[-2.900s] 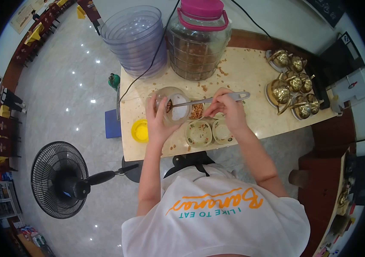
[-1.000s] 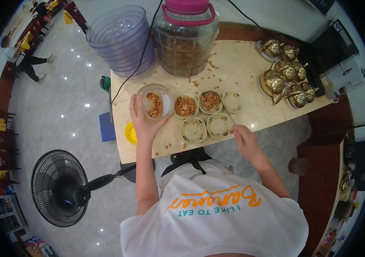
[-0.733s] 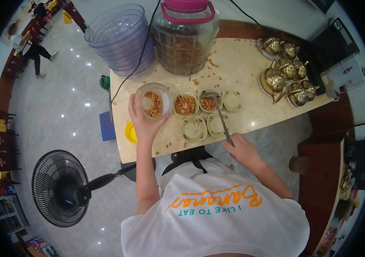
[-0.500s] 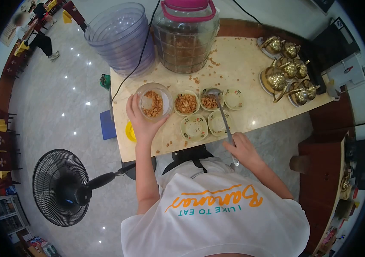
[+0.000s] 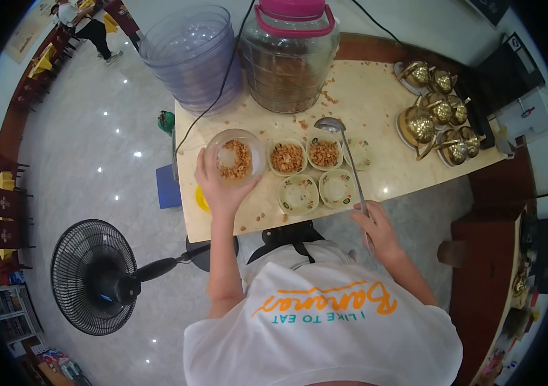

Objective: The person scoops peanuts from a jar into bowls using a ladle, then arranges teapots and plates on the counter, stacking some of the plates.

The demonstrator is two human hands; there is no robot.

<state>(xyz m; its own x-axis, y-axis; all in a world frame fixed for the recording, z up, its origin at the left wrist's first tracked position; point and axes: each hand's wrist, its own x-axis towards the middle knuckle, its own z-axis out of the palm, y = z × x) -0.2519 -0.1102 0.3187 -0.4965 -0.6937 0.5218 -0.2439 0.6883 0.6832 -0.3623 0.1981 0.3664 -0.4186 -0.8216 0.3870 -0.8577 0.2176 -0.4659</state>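
My left hand is wrapped round the near left side of a clear round bowl, part-filled with brown nuts. In my right hand is the handle of a long metal ladle, its bowl raised over the back of the small dishes. Two patterned dishes hold nuts: the left dish and the middle dish. Behind the ladle's handle sits a pale dish. The two front dishes, one left and one right, show bare patterned bottoms.
A big jar with a pink lid and stacked clear tubs stand at the back. Several golden teapots occupy the table's right end. Loose nuts lie scattered. A black fan stands left; a person is far off.
My right hand has lifted the ladle up out of the middle dish, and its bowl now hangs higher and farther back. My left hand stays on the clear bowl. The view has shifted slightly.
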